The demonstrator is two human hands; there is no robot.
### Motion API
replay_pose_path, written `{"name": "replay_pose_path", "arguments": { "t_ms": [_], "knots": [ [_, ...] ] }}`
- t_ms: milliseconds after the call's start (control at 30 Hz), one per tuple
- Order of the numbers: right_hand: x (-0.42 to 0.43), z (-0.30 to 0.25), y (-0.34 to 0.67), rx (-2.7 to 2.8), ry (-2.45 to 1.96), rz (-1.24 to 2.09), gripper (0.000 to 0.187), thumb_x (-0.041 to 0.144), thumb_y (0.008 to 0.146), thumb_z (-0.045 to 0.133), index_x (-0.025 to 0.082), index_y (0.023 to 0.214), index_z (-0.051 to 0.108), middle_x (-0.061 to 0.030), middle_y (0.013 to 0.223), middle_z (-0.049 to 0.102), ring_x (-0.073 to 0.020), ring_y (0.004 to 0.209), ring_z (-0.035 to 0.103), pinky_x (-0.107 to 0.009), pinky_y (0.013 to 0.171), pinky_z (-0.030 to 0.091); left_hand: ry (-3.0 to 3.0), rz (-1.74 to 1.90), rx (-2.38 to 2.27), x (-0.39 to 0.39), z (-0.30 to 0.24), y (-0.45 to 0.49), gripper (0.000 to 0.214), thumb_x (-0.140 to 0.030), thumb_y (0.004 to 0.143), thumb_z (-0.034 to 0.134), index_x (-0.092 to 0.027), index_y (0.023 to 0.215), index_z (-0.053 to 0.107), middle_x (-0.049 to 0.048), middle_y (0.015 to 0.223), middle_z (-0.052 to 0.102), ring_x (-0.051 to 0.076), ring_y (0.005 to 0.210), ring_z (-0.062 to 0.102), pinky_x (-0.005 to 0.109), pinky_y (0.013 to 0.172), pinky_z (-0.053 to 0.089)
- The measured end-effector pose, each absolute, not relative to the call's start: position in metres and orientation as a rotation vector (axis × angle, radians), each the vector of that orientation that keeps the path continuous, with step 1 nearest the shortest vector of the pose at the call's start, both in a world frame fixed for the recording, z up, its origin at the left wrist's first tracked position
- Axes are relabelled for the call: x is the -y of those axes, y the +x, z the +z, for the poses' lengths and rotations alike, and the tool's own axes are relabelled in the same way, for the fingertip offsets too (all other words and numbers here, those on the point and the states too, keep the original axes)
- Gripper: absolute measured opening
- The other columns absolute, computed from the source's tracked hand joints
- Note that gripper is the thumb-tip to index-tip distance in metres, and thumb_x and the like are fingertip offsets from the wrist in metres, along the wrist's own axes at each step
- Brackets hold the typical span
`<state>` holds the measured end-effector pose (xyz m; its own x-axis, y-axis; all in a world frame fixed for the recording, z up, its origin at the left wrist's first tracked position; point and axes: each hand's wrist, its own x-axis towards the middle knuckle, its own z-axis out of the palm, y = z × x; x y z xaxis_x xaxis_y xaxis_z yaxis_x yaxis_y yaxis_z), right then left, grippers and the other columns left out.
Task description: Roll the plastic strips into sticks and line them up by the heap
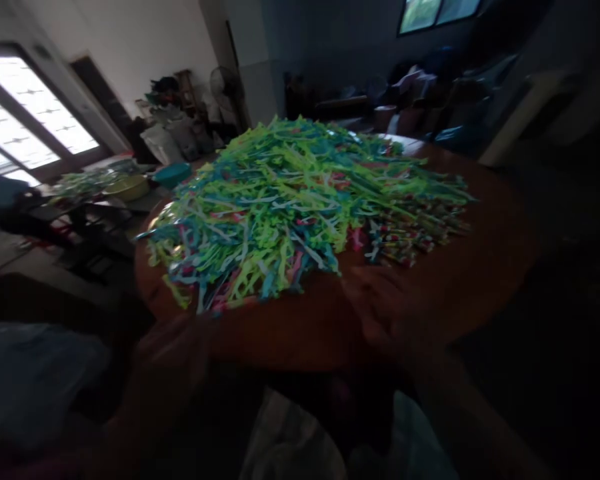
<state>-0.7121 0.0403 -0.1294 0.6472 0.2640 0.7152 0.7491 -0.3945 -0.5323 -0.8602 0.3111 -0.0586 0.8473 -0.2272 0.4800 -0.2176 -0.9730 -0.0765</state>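
A big heap of tangled plastic strips (280, 200), mostly lime green and blue with some pink and white, covers much of a round wooden table (300, 333). At the heap's right lies a bunch of thinner, darker mixed-colour pieces (415, 233). My right hand (383, 303) is over the near table edge, just in front of those pieces, its fingers bent and close together; anything in them is lost in the dark. At the near left edge, beside the ends of some strips, my left hand (173, 343) is too dark and blurred to show its fingers clearly.
Behind at left are a teal basin (173, 175), a yellow basin (127, 188) and another pile of strips (87, 180). Part of a person (5, 197) shows at the far left. A fan (223, 83) stands by the wall. Pale plastic (35, 380) lies low at left.
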Motion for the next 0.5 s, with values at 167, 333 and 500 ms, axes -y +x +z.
{"name": "replay_pose_path", "arguments": {
  "t_ms": [167, 333, 500],
  "knots": [
    [-0.067, -0.101, -0.739, 1.021, -1.547, -0.065, 0.025, 0.031, 0.101, 0.059, 0.017, 0.118, 0.071, -0.0073, 0.108, 0.076, -0.019, 0.096, 0.072, -0.03, 0.082, 0.057, -2.931, -0.735, -0.523, -0.267, -0.054, -0.849, 0.02, -0.009, 0.097, 0.049, -0.015, 0.1, 0.068, 0.0063, 0.084, 0.071, 0.021, 0.08, 0.067, 0.036, 0.075, 0.048],
    [-0.062, -0.114, -0.723, 0.974, -1.524, 0.19, 0.023, 0.031, 0.101, 0.058, 0.018, 0.098, 0.077, -0.0026, 0.091, 0.078, -0.0187, 0.086, 0.072, -0.028, 0.075, 0.053, -2.943, -0.635, -0.635, -0.246, -0.059, -0.82, 0.023, -0.004, 0.093, 0.046, -0.016, 0.088, 0.065, 0.0021, 0.071, 0.062, 0.019, 0.067, 0.059, 0.036, 0.066, 0.037],
    [-0.059, -0.12, -0.719, 1.052, -1.543, 0.127, 0.029, 0.03, 0.103, 0.051, 0.017, 0.086, 0.07, -0.0014, 0.079, 0.07, -0.015, 0.074, 0.063, -0.026, 0.069, 0.045, -2.936, -0.611, -0.728, -0.247, -0.062, -0.816, 0.027, -0.002, 0.094, 0.041, -0.016, 0.092, 0.064, 0.0029, 0.073, 0.065, 0.019, 0.07, 0.062, 0.034, 0.068, 0.04]
  ]
}}
